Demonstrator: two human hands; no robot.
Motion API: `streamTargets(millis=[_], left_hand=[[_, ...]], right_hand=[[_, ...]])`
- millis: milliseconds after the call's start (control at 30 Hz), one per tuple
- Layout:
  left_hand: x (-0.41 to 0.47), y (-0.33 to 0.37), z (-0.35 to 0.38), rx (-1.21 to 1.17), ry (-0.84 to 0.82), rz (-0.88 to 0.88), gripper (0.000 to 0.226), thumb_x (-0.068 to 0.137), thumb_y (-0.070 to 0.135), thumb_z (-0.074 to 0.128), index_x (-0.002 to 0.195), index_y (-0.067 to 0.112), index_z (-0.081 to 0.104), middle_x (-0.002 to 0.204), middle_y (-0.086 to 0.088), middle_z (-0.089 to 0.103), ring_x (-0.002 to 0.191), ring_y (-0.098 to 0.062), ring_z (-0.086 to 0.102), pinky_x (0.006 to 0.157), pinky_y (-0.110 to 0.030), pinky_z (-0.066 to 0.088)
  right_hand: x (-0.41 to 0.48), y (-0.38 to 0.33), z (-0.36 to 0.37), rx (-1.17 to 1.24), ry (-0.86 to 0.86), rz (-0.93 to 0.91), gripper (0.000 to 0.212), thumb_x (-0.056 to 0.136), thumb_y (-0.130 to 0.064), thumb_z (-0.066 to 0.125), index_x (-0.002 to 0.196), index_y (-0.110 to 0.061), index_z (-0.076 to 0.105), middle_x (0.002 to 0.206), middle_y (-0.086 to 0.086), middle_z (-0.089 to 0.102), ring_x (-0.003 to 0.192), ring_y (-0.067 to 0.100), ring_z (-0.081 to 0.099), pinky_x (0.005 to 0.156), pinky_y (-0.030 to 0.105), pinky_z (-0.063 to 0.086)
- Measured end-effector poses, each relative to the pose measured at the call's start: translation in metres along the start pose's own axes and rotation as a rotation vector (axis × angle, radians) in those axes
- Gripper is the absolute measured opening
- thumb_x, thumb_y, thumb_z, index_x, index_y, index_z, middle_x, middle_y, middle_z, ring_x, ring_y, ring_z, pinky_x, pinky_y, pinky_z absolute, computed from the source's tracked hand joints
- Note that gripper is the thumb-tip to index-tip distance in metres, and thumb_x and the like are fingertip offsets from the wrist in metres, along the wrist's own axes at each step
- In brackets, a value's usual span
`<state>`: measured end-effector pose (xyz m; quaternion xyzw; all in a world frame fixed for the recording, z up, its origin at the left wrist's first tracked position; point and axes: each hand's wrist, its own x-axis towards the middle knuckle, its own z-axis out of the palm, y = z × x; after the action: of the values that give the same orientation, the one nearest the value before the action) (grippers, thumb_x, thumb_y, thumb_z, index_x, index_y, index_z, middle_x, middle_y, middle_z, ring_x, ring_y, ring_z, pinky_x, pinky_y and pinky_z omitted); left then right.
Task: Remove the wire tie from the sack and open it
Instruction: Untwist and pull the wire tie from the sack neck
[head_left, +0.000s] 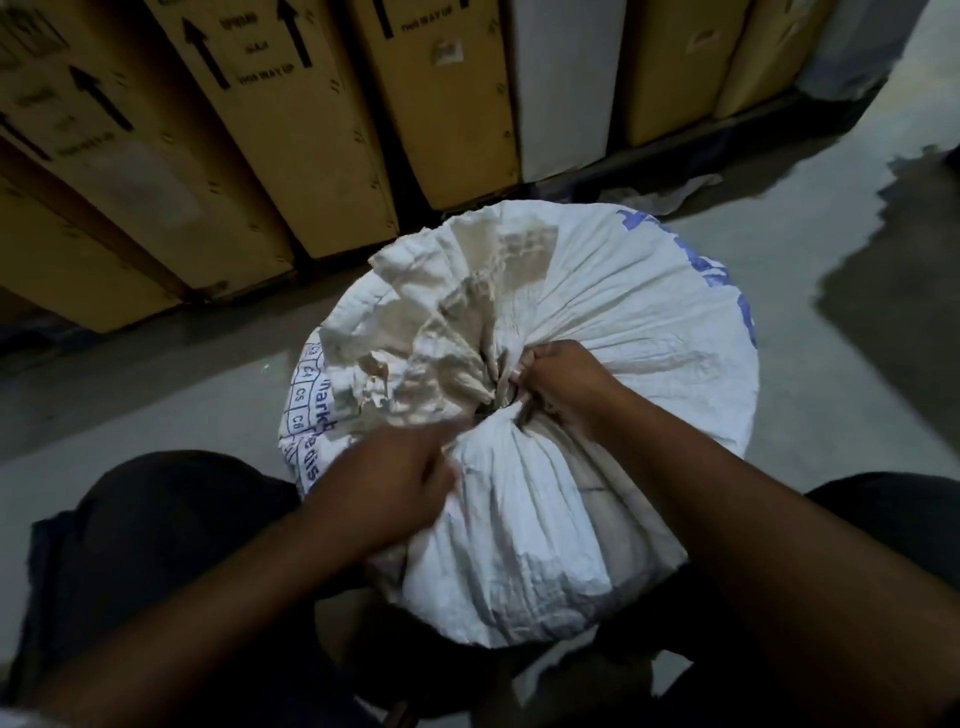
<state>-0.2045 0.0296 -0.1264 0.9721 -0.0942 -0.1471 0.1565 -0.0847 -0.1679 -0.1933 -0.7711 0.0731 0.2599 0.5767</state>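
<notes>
A full white woven sack with blue print stands upright on the floor between my knees. Its top is bunched into a gathered neck near the middle, and loose cloth fans out above and to the left. A thin dark wire tie shows at the neck, mostly hidden by the folds. My right hand is closed, its fingertips pinching at the neck where the tie sits. My left hand, blurred, presses on the sack just left of the neck, with its fingers curled toward the gathered cloth.
Tall brown cardboard cartons with arrow marks stand in a row behind the sack, with a white panel among them. The grey concrete floor has a dark wet-looking patch at the right. My dark trouser legs flank the sack.
</notes>
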Motion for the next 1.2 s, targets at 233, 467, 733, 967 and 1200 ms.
streamTargets(millis=[233,467,733,967,1200], left_hand=[[0.098,-0.037,-0.009,-0.162,0.139,0.107,0.037,0.087,0.007,0.069,0.122,0.016,0.06,0.128,-0.001,0.062,0.116,-0.026,0.062,0.089,-0.031,0.046],[0.136,-0.041,-0.01,-0.137,-0.189,0.289,0.014,0.086,0.027,0.073,0.1,0.023,0.073,0.177,0.008,0.012,0.158,-0.004,0.025,0.119,-0.031,0.038],[0.089,-0.011,-0.008,0.031,0.245,0.175,0.056,0.068,0.08,0.076,0.076,0.026,0.064,0.119,0.005,0.057,0.102,-0.012,0.059,0.079,-0.033,0.054],[0.064,0.03,0.012,-0.408,0.302,-0.073,0.042,0.08,0.065,0.076,0.08,0.024,0.067,0.063,0.003,0.065,0.06,-0.006,0.062,0.061,-0.031,0.049],[0.061,0.021,0.011,-1.042,0.164,-0.192,0.007,0.087,0.012,0.083,0.082,0.009,0.079,0.066,-0.011,0.071,0.054,-0.018,0.063,0.055,-0.026,0.051]], right_hand=[[0.006,0.0,-0.012,0.157,0.048,0.157,0.014,0.091,-0.013,0.059,0.078,-0.018,0.06,0.071,-0.001,0.056,0.057,0.012,0.051,0.054,0.026,0.042],[0.016,0.005,-0.018,0.366,0.186,0.276,0.02,0.09,-0.003,0.062,0.07,-0.005,0.059,0.057,0.01,0.048,0.046,0.023,0.046,0.055,0.033,0.034],[0.022,0.005,-0.016,0.376,0.216,0.273,0.022,0.088,0.005,0.057,0.068,-0.002,0.057,0.053,0.01,0.047,0.036,0.019,0.042,0.048,0.028,0.033],[0.014,-0.001,-0.009,0.617,0.159,0.182,0.01,0.093,-0.002,0.063,0.083,0.001,0.063,0.045,0.003,0.049,0.04,0.014,0.035,0.039,0.022,0.025],[0.009,-0.003,-0.008,0.695,0.148,0.176,0.018,0.096,-0.004,0.052,0.086,-0.007,0.066,0.075,0.013,0.054,0.051,0.017,0.044,0.045,0.022,0.035]])
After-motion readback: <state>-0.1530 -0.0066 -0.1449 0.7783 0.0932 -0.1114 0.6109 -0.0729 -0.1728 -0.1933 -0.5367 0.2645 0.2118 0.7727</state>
